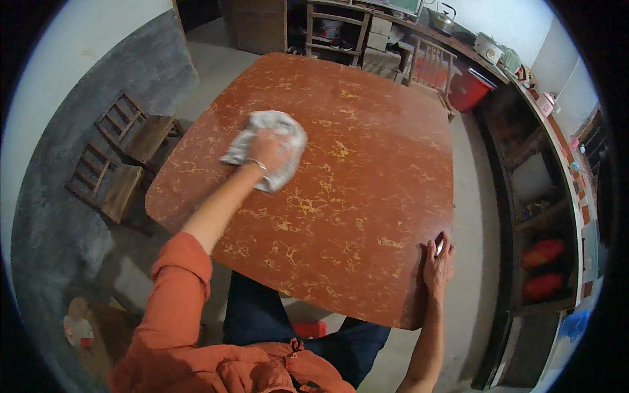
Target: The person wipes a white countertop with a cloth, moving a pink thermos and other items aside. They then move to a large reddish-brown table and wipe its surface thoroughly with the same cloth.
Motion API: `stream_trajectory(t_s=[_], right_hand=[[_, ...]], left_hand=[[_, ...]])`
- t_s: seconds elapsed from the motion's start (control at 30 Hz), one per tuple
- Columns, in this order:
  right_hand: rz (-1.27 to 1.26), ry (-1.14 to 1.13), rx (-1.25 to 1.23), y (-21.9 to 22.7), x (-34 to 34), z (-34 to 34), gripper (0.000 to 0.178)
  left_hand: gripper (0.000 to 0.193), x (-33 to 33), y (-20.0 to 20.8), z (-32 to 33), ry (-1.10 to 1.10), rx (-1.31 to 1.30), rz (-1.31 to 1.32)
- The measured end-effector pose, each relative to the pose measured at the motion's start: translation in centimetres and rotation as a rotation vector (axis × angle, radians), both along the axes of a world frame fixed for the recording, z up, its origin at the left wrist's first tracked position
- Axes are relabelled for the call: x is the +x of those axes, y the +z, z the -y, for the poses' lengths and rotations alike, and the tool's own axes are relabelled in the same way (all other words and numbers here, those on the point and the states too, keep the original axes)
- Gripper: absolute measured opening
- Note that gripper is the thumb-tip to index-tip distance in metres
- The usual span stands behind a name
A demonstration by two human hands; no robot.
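Observation:
My left hand [272,150] lies on a grey-white cloth [288,171], pressing it against the tabletop on the left half. The hand is slightly blurred, and part of the cloth spreads out around the fingers. A band circles that wrist, below a rolled orange sleeve. The table [373,190] has a reddish-brown top with yellow marbled patches and rounded corners. At its near right edge rests my right hand [439,265], fingers stretched forward with a gap between thumb and fingers. No object shows in it.
Two small wooden chairs [114,190] stand by the left wall. A red bucket [472,90] is beyond the far right corner, near a bamboo chair [429,64]. Along the right runs a low counter with open shelves [534,177]. A kettle [443,21] sits at the back.

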State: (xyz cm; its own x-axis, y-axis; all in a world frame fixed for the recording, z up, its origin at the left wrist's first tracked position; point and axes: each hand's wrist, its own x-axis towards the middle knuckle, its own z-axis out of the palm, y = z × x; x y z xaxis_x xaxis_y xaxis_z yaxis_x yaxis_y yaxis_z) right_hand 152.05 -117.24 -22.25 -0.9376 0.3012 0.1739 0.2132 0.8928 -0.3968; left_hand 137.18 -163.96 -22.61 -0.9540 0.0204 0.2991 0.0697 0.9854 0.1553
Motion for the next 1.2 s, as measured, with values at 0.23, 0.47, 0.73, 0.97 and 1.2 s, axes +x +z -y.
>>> stream_trajectory(t_s=[0.23, 0.47, 0.73, 0.97, 1.2], right_hand=[[-0.037, 0.057, -0.007, 0.0, -0.5, 1.6, 0.049], [-0.030, 0.037, 0.004, 0.3, 0.1, 0.8, 0.052], [-0.024, 0.058, 0.052, -0.4, -0.7, 1.4, 0.053], [0.088, 0.037, -0.050, 1.4, -0.2, 1.6, 0.053], [0.033, 0.067, -0.067, 0.7, -0.5, 1.3, 0.051]], left_hand=[[0.046, 14.3, 1.1, -10.1, -0.805, 0.056, -0.055], [0.044, 15.8, 1.3, 5.2, -0.338, -0.010, -0.022], [0.061, 6.7, -3.0, 26.7, 0.790, -0.089, 0.196], [0.056, -4.1, -1.9, 12.4, 0.386, -0.059, 0.099], [0.042, 3.0, 1.0, -11.9, -0.522, -0.003, 0.027]])
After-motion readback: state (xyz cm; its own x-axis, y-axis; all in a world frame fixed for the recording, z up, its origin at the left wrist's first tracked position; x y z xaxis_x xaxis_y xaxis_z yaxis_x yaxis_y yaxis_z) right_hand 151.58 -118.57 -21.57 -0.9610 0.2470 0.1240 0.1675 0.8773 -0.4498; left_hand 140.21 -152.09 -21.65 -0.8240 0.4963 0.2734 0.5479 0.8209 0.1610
